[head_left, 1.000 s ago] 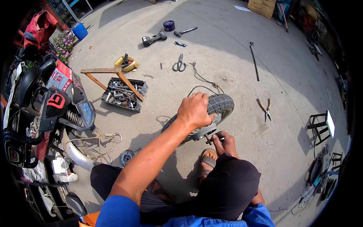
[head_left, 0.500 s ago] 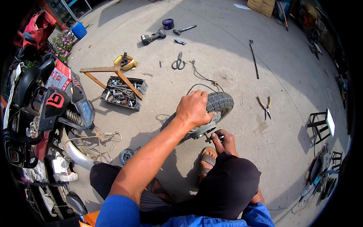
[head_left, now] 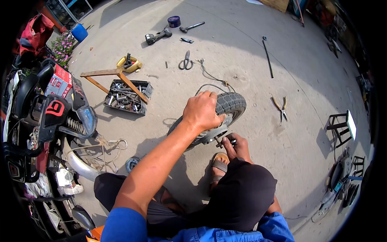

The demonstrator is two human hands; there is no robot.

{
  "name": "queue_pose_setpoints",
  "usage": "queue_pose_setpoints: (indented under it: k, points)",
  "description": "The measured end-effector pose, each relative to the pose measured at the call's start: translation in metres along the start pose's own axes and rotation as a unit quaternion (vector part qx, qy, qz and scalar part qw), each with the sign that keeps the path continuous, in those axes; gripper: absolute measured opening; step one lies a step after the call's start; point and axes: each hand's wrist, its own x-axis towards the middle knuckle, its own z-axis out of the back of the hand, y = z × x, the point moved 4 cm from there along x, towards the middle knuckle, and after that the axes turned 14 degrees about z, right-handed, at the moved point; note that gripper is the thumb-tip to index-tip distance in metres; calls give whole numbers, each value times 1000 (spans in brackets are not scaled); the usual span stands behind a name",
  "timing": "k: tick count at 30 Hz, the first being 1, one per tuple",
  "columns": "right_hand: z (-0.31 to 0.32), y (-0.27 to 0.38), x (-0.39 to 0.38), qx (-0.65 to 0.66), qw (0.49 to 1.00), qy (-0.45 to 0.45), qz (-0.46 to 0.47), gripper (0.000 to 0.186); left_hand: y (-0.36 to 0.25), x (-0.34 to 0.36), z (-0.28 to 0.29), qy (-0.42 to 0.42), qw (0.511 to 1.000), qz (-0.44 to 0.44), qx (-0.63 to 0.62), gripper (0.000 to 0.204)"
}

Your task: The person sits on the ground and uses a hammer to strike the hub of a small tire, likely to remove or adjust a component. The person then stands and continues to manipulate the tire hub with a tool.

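A small wheel [head_left: 231,103] with a black treaded tyre stands upright on the ground in front of me. My left hand [head_left: 202,109] is clamped over its top, fingers across the tread and thumb toward the metal hub [head_left: 215,133]. At the hub's near side an axle sticks out. Close against that axle end, my right hand [head_left: 238,146] is closed around a short dark metal piece [head_left: 233,142], whose kind I cannot make out because the fingers cover most of it. A cable [head_left: 213,76] runs from behind the wheel, with bare wire ends.
A wooden-handled toolbox [head_left: 128,97] full of sockets stands left, beside a yellow cut-open container [head_left: 129,63]. Scissors [head_left: 186,62], pliers [head_left: 281,108], an impact wrench [head_left: 158,35], a hammer [head_left: 192,27] and a long bar [head_left: 267,56] lie about. A partly dismantled scooter [head_left: 60,109] fills the left; a stool [head_left: 342,125] stands right.
The view has shifted slightly, so the ground items sit a little higher and further left. Both hands keep their places on the wheel and at the axle.
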Motion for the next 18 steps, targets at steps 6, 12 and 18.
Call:
queue_pose_setpoints:
  k: [6,12,18]
  points:
    - [2,4,0,6,1000,-6,-3,23,-2,0,1,0,1000,-1,-3,57]
    - [0,4,1,7,1000,-1,-12,23,0,0,1,-7,1000,-1,-5,56]
    - [1,3,1,4,1000,-3,-3,22,-2,0,0,-1,1000,1,-2,57]
